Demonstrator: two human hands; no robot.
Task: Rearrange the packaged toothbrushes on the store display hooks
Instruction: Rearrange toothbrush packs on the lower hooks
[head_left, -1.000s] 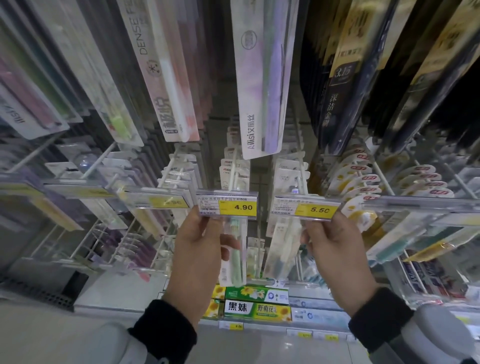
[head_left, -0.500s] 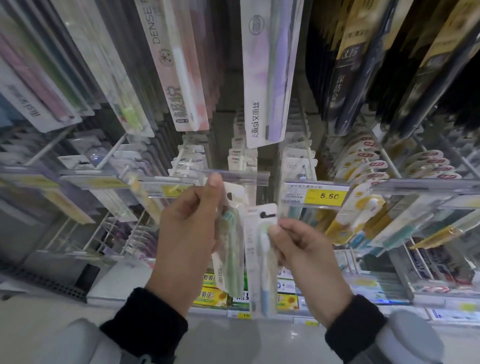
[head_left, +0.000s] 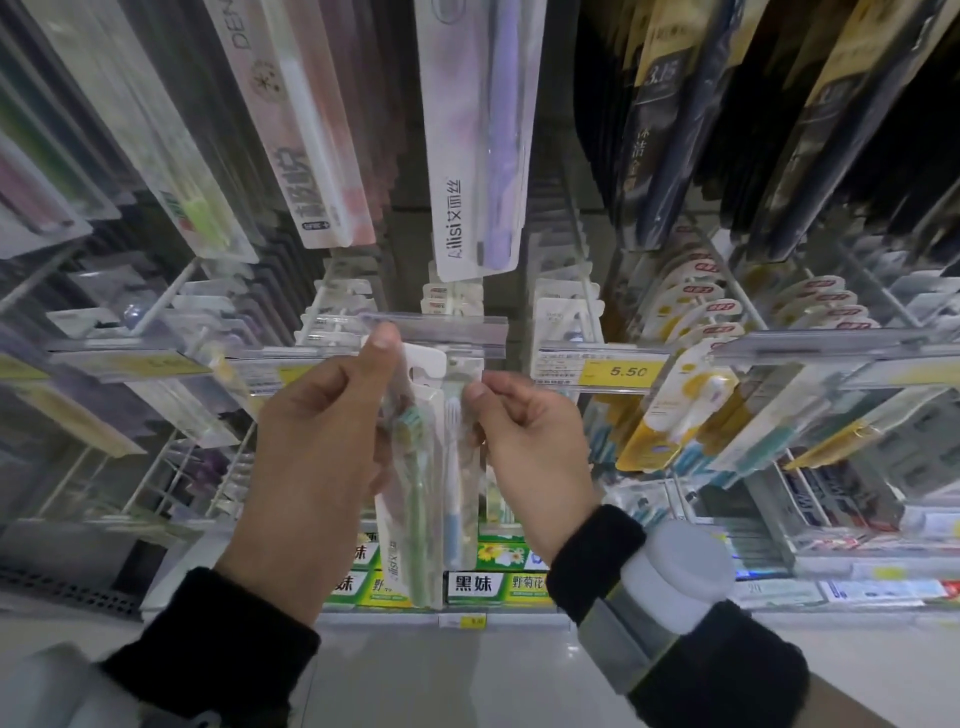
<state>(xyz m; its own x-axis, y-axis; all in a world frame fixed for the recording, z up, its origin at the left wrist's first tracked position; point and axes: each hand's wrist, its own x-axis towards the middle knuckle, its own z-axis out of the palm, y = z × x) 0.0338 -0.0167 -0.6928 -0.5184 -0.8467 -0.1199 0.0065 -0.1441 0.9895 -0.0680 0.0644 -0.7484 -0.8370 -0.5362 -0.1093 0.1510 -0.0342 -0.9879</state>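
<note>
My left hand grips a clear pack with a green toothbrush, its thumb pressing up against the flipped-up clear price-tag holder at the end of the centre hook. My right hand pinches the upper edge of a second pack holding a white and blue toothbrush. Both packs hang side by side just below the holder, their white hang tabs close under it. More packs of the same kind hang further back on that hook.
Long packs hang from the row above, among them a lilac one straight over the hook and dark ones to the right. A 5.50 price tag and yellow packs sit right of my hands. Toothpaste boxes line the shelf below.
The centre price tag that read 4.90 has flipped up. My right hand left the 5.50 tag, took a blue-brush pack and raised it beside the green pack under the hook end.
</note>
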